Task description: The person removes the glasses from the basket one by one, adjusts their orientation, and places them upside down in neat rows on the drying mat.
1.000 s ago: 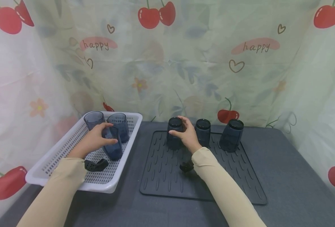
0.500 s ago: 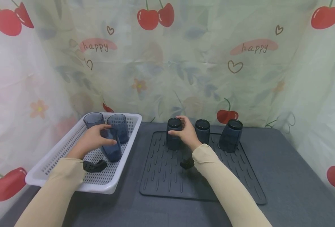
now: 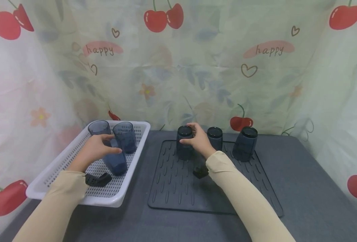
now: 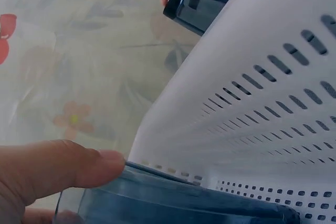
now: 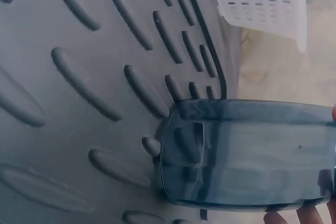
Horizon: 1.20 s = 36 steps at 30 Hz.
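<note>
My left hand (image 3: 89, 151) grips a tilted blue-tinted drinking glass (image 3: 116, 163) near its rim, inside the white basket (image 3: 42, 190). In the left wrist view, the thumb (image 4: 105, 169) lies against that glass (image 4: 173, 198). Two more glasses stand behind it in the basket, one on the left (image 3: 99, 127) and one on the right (image 3: 126, 136). On the dark ridged drying mat (image 3: 172, 188), my right hand (image 3: 201, 141) holds an upside-down glass (image 3: 183, 149) near its base. The right wrist view shows this glass (image 5: 252, 156) with its mouth down at the mat's ridges.
Two further upside-down glasses stand to the right of my right hand, a middle one (image 3: 215, 139) and a right one (image 3: 245, 146), along the mat's back part. A grey cloth (image 3: 311, 181) covers the table. A patterned curtain (image 3: 178, 84) hangs behind and at the sides.
My left hand has shifted slightly left and toward me, and its glass leans further. My right hand keeps its hold on the upside-down glass in about the same place.
</note>
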Each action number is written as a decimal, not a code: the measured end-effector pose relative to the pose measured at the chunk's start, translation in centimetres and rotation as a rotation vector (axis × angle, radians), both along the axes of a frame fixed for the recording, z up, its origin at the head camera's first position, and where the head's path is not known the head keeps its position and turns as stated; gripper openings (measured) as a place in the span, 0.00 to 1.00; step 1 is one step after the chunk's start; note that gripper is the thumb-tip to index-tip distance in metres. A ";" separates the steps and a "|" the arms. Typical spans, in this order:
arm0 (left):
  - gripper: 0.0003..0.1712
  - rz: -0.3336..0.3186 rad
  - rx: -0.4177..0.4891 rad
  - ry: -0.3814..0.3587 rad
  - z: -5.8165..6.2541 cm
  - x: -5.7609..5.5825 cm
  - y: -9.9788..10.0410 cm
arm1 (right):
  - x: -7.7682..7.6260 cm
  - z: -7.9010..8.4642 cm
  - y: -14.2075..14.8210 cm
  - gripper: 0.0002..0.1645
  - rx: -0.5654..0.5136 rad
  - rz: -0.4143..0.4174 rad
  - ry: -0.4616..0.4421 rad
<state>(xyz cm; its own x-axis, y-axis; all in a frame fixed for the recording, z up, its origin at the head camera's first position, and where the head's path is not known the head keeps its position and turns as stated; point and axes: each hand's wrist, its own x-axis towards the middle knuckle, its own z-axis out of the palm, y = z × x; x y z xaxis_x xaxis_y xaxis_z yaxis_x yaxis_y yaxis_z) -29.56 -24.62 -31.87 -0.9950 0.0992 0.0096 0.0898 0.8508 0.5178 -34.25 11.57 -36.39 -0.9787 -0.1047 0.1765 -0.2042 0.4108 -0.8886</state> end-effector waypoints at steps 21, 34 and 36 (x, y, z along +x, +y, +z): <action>0.52 0.124 0.095 0.191 3.4 3.7 1.1 | 2.5 3.0 1.1 0.39 0.026 0.035 0.006; 0.47 0.176 0.408 0.369 4.0 6.6 2.2 | 4.8 3.3 3.0 0.31 0.018 0.077 0.113; 0.46 0.178 0.440 0.390 3.9 7.1 2.4 | 5.2 3.3 3.2 0.30 0.017 0.082 0.129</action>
<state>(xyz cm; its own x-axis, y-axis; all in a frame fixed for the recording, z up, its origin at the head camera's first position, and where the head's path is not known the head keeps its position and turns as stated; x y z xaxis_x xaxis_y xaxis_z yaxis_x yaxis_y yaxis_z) -22.45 -22.20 -27.93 -0.9110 -0.1640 0.3784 0.2194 0.5842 0.7814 -29.02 14.80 -33.09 -0.9360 -0.1873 0.2981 -0.3500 0.4028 -0.8458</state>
